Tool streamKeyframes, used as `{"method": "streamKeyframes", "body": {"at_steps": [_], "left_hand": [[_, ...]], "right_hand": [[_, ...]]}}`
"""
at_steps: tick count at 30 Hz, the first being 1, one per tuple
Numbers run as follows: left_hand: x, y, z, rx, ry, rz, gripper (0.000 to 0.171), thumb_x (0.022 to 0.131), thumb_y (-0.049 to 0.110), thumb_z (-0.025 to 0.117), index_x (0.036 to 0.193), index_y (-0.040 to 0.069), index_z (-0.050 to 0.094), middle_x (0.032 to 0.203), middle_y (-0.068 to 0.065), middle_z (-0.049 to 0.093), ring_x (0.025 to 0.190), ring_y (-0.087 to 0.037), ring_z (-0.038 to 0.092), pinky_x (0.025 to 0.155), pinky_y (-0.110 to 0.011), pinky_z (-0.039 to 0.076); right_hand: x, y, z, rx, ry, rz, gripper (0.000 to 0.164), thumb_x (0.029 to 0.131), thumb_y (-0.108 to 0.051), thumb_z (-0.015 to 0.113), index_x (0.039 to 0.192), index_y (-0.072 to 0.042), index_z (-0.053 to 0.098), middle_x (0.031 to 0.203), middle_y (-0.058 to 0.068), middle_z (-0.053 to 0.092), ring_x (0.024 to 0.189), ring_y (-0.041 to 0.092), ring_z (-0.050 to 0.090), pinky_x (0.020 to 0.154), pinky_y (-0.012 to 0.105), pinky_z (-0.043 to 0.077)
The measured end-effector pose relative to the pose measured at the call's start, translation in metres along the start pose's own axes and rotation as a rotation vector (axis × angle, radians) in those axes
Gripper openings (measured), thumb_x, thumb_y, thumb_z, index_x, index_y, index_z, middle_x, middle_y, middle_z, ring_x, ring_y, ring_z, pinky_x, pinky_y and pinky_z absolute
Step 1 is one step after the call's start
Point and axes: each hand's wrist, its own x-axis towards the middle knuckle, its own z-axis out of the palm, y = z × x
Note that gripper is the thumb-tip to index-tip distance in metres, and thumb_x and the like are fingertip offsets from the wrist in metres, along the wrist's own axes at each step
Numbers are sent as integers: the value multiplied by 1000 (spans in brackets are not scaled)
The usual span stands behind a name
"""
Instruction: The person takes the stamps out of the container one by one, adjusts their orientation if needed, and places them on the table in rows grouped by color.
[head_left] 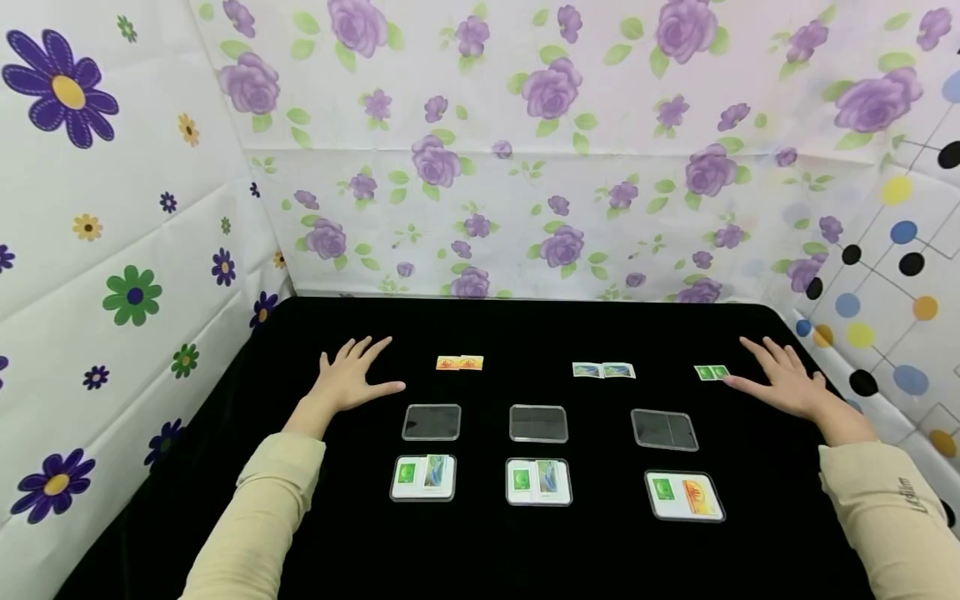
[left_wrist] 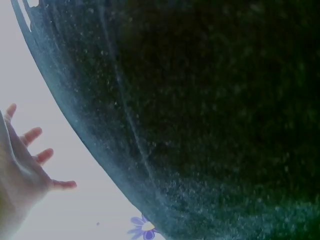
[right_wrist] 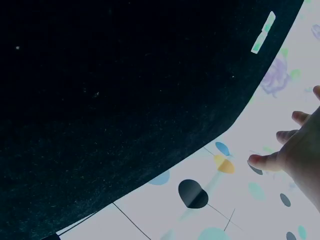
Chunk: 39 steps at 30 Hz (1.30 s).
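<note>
Left hand (head_left: 347, 380): fingers spread wide, near a clear case (head_left: 432, 422). Right hand (head_left: 787, 389): fingers spread wide, thumb at green slips (head_left: 708, 372); contact unconfirmed.

White floral sheets (head_left: 517, 179) and a dotted sheet (head_left: 885, 267) border a black-covered table (head_left: 480, 542).

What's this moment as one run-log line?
left hand: spread, grip empty; right hand: spread, grip empty, nearest green white-bordered cards; three white rectangular cases: two printed cards each

On the black table (head_left: 480, 554), three clear cases (head_left: 538, 423) are set. Beyond these, stamp pairs (head_left: 589, 370) are laid; in front, white cases (head_left: 531, 495).
</note>
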Motion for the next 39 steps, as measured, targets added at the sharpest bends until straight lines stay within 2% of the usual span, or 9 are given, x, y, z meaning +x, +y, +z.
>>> {"method": "streamKeyframes", "body": {"at_steps": [7, 18, 25, 32, 39], "left_hand": [[-1, -2, -7, -6, 14, 6, 91, 80, 73, 49, 150, 23, 21, 154, -21, 22, 139, -47, 17, 102, -76, 10], [-1, -4, -9, -13, 20, 17, 88, 81, 72, 48, 150, 22, 25, 153, -21, 25, 138, -47, 22, 102, -75, 14], [-2, -2, -6, -5, 25, 37, 87, 82, 71, 49, 149, 20, 28, 149, -23, 33, 133, -47, 31, 99, -71, 25], [0, 2, -10, 14, 38, 64, 84, 82, 69, 51, 145, 15, 37, 142, -22, 43, 124, -45, 43, 94, -65, 36], [2, 8, -14, 55, 24, 78, 64, 90, 55, 51, 134, 9, 51, 131, -22, 54, 114, -40, 54, 92, -56, 43]], "right_hand": [[3, -6, -5, -21, 20, -11, 86, 94, -55, 42, 151, -12, -5, 151, 33, -13, 132, 59, -14, 86, 83, 4], [8, -4, -7, -23, 17, -34, 84, 94, -53, 43, 151, -8, 1, 150, 35, -9, 132, 61, -10, 84, 84, 7], [7, 1, -4, -42, 27, -48, 81, 94, -50, 46, 149, -1, 12, 147, 40, 7, 127, 65, 9, 81, 84, 14], [10, 1, -5, -110, 33, -92, 77, 95, -47, 48, 144, 7, 24, 140, 43, 21, 120, 64, 27, 84, 76, 28], [8, 0, -9, -92, 42, -140, 66, 96, -40, 50, 136, 11, 37, 133, 42, 35, 116, 59, 38, 86, 66, 36]]}}
